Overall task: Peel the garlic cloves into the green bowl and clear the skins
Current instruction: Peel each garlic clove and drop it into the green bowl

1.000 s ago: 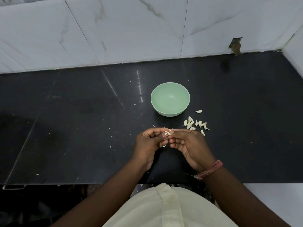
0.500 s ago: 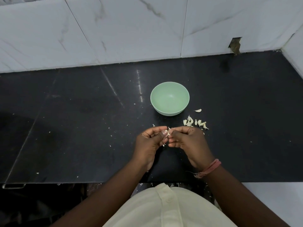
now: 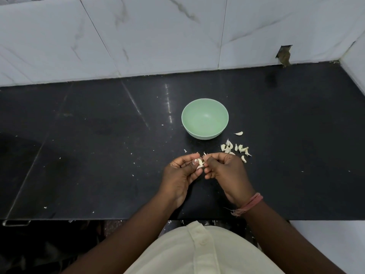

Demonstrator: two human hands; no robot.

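Observation:
A pale green bowl (image 3: 205,118) stands on the black counter (image 3: 98,155) and looks empty inside. Just below it, over the counter, my left hand (image 3: 180,175) and my right hand (image 3: 227,173) meet fingertip to fingertip and both pinch one garlic clove (image 3: 199,163) with loose skin on it. A small heap of garlic cloves (image 3: 235,148) lies on the counter to the right of the bowl, partly hidden by my right hand. One single clove (image 3: 239,133) lies apart, closer to the bowl.
Tiny flecks of garlic skin (image 3: 134,163) are scattered over the counter around my hands. A white marble-tiled wall (image 3: 177,36) closes the back and right side. The counter's front edge runs just below my wrists.
Both hands stay together on the clove, shifting slightly; more of the white clove and its skin shows between the fingertips now.

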